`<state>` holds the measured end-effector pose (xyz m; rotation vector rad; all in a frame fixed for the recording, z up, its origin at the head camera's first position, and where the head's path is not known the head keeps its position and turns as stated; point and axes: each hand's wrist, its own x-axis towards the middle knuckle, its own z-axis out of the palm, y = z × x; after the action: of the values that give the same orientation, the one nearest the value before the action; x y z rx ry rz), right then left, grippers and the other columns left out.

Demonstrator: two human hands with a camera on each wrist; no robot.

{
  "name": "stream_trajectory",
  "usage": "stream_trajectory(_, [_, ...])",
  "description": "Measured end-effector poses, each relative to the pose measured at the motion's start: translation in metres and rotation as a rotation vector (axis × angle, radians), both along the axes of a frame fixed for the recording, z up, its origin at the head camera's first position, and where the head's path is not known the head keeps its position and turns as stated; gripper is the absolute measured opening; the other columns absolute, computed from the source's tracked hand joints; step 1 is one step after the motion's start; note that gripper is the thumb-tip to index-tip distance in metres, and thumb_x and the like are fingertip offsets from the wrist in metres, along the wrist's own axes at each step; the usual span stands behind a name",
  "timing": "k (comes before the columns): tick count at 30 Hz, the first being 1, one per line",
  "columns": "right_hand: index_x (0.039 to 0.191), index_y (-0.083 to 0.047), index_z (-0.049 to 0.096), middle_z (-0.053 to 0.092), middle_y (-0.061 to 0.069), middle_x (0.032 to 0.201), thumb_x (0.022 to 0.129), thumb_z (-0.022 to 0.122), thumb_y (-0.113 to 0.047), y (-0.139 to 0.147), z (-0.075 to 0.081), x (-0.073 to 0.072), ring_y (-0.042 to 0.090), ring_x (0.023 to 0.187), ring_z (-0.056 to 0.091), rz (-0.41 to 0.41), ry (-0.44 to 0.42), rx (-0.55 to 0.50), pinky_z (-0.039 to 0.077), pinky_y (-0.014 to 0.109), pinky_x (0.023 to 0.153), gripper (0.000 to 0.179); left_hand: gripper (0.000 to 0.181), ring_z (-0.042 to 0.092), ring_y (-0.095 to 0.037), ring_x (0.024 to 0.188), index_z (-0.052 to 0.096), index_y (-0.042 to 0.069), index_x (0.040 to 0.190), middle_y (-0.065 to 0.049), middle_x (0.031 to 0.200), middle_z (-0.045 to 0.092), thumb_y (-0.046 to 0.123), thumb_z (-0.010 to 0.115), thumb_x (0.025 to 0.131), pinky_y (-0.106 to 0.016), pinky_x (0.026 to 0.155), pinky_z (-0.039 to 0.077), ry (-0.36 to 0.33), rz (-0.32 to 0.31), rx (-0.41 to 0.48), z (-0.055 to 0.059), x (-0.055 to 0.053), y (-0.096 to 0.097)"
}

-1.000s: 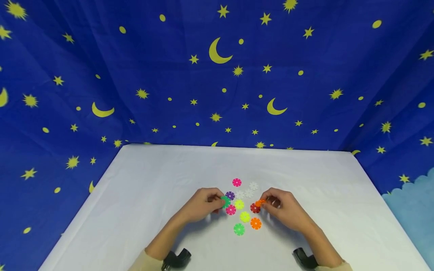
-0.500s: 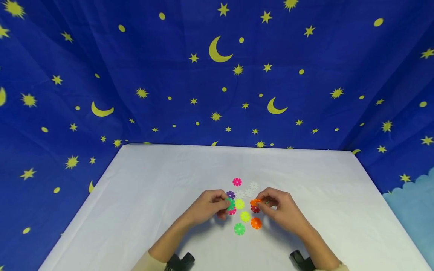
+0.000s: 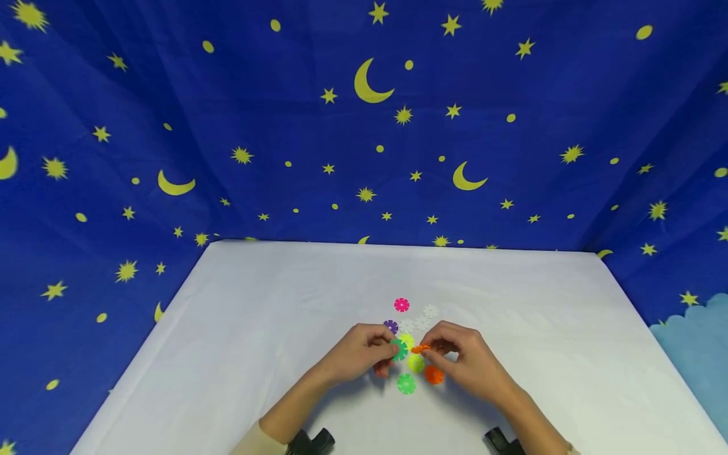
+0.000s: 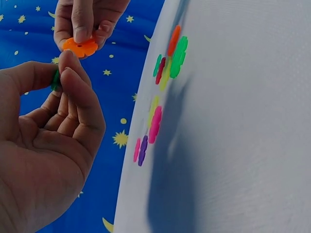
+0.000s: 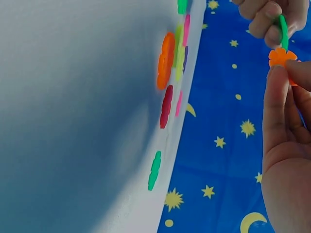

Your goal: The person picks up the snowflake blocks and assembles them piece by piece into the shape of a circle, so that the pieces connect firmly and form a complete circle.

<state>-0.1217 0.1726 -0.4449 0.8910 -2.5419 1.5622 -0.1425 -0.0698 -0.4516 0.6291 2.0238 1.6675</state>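
Note:
Above the table, my left hand (image 3: 359, 355) pinches a green notched plastic disc (image 3: 400, 350) between thumb and fingers. My right hand (image 3: 471, 359) pinches an orange notched disc (image 3: 419, 349), seen nearly edge-on from the head. In the right wrist view the green disc (image 5: 283, 33) stands edge-on close to the flat face of the orange disc (image 5: 279, 57); whether they touch I cannot tell. Below lie loose discs: a green one (image 3: 406, 383), an orange one (image 3: 434, 375), a yellow one (image 3: 416, 363), a purple one (image 3: 390, 327) and a pink one (image 3: 401, 304).
Pale white discs (image 3: 430, 311) lie behind the hands on the white tablecloth (image 3: 273, 303). A red disc (image 5: 166, 107) shows in the right wrist view. Blue cloth (image 3: 307, 126) with yellow stars and moons hangs around the table. Black wrist-worn devices (image 3: 311, 442) sit near the front.
My left hand has moved right with the green disc, and my right hand has come left with the orange one. The gap between the two held discs has narrowed.

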Motion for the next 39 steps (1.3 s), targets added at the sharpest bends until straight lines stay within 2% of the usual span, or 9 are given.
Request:
stream_trajectory(3, [0.093,-0.018,0.067,0.064,-0.005,0.091,0.083,0.074,-0.001,-0.005,0.004,0.003,0.013,0.078,0.064,-0.002,-0.004,-0.004,0.056,0.028,0.067,0.021,0.015,0.061,-0.016,0.056,0.065,0.003,0.089,-0.012,0.07,0.064,0.015,0.06,0.095,-0.031,0.053,0.052,-0.003,-0.003,-0.002,0.003,0.003,0.001])
stream_trajectory(7, [0.093,-0.019,0.067,0.064,-0.006,0.091,0.083,0.074,-0.001,-0.007,0.004,0.004,0.013,0.078,0.064,0.001,0.009,-0.006,0.056,0.028,0.067,0.022,0.017,0.06,-0.015,0.054,0.065,0.002,0.089,-0.009,0.067,0.063,0.017,0.06,0.095,-0.028,0.051,0.051,-0.003,-0.017,0.001,0.002,0.004,0.003])
stream_trajectory(8, [0.094,-0.021,0.067,0.064,-0.007,0.092,0.083,0.074,-0.003,-0.005,-0.001,0.002,0.012,0.078,0.063,0.004,0.014,-0.004,0.056,0.028,0.066,0.022,0.017,0.06,-0.015,0.054,0.066,0.003,0.088,-0.006,0.066,0.063,0.018,0.061,0.095,-0.028,0.051,0.051,-0.001,-0.02,0.004,-0.002,0.003,0.003])
stream_trajectory(14, [0.092,-0.018,0.067,0.064,-0.006,0.09,0.08,0.074,0.004,-0.006,-0.004,0.005,0.011,0.075,0.063,0.005,0.091,-0.005,0.056,0.028,0.063,0.026,0.019,0.06,-0.015,0.052,0.067,0.002,0.086,-0.006,0.064,0.063,0.018,0.062,0.094,-0.027,0.05,0.051,-0.014,-0.006,0.011,-0.003,0.005,0.008])
stream_trajectory(19, [0.087,-0.014,0.068,0.064,-0.004,0.086,0.075,0.074,0.014,-0.008,0.002,0.01,0.011,0.073,0.063,-0.014,0.154,-0.025,0.055,0.027,0.062,0.031,0.022,0.061,-0.016,0.05,0.067,-0.002,0.084,-0.006,0.062,0.065,0.018,0.062,0.093,-0.032,0.051,0.053,-0.045,0.003,0.033,-0.004,0.007,0.015])
stream_trajectory(22, [0.087,-0.014,0.068,0.064,-0.003,0.086,0.074,0.074,0.015,-0.01,0.002,0.01,0.012,0.074,0.063,-0.011,0.17,-0.037,0.055,0.027,0.062,0.033,0.022,0.061,-0.016,0.049,0.067,-0.004,0.082,-0.006,0.06,0.064,0.015,0.063,0.092,-0.031,0.049,0.053,-0.049,0.02,0.047,-0.002,0.007,0.015])
stream_trajectory(28, [0.091,-0.018,0.067,0.064,-0.008,0.09,0.079,0.075,0.005,-0.01,-0.004,0.006,0.01,0.076,0.063,-0.013,0.122,-0.004,0.055,0.027,0.064,0.027,0.022,0.06,-0.015,0.05,0.065,-0.006,0.085,-0.007,0.062,0.064,0.015,0.063,0.092,-0.027,0.049,0.051,-0.048,0.045,0.029,0.0,0.005,0.012])
stream_trajectory(32, [0.094,-0.02,0.067,0.063,-0.01,0.092,0.083,0.074,-0.002,-0.01,-0.004,0.004,0.009,0.077,0.063,-0.002,0.1,0.008,0.055,0.027,0.065,0.022,0.021,0.058,-0.016,0.053,0.066,-0.004,0.087,-0.008,0.064,0.064,0.016,0.063,0.093,-0.026,0.051,0.049,-0.064,0.055,-0.003,0.0,0.003,0.01])
stream_trajectory(39, [0.093,-0.02,0.067,0.063,-0.011,0.092,0.083,0.074,-0.001,-0.009,-0.002,0.003,0.008,0.076,0.062,0.01,0.109,0.013,0.055,0.027,0.066,0.022,0.02,0.058,-0.017,0.057,0.067,-0.002,0.092,-0.01,0.071,0.065,0.016,0.06,0.096,-0.027,0.053,0.049,-0.075,0.034,-0.027,-0.001,0.002,0.006])
